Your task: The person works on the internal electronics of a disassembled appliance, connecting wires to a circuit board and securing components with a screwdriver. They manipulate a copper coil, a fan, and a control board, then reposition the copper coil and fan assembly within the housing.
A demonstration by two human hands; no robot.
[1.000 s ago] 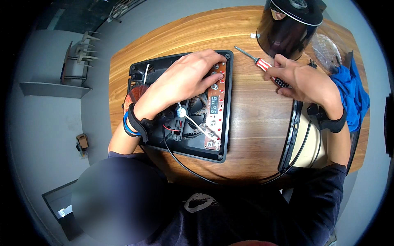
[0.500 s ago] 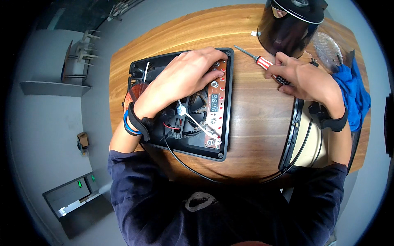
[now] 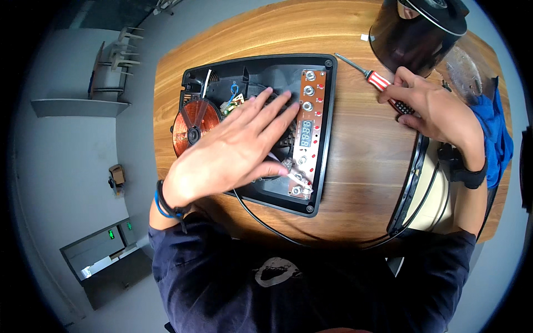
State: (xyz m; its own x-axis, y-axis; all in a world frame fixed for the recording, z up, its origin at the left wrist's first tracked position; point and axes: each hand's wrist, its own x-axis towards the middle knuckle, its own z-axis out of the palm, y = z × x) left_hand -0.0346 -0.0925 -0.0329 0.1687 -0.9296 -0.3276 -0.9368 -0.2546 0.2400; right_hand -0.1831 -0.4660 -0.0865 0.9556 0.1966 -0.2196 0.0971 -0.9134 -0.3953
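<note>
An opened induction cooker base (image 3: 325, 139) lies on the table in front of me, its black housing exposing the parts inside. My left hand (image 3: 230, 147) is spread flat above its middle, covering most of the fan. The thumb is beside a white cable (image 3: 298, 178) that runs to the brown control board (image 3: 313, 114) with its digit display and round metal contacts. A copper coil (image 3: 210, 125) shows left of the hand. My right hand (image 3: 436, 105) is closed around a screwdriver (image 3: 379, 81) with a red-and-white handle, its tip pointing to the upper left.
A dark kettle (image 3: 408, 39) stands at the far right, beside crumpled clear plastic (image 3: 466, 66). A blue cloth (image 3: 497, 133) lies at the right edge. Under my right forearm is a cream panel (image 3: 433, 194) with a black rim. A black cord (image 3: 261, 223) loops along the near side.
My left hand has moved off the board's far end, down toward the middle of the base, with fingers now spread. The board's upper contacts and the coil are uncovered. The right hand still holds the screwdriver.
</note>
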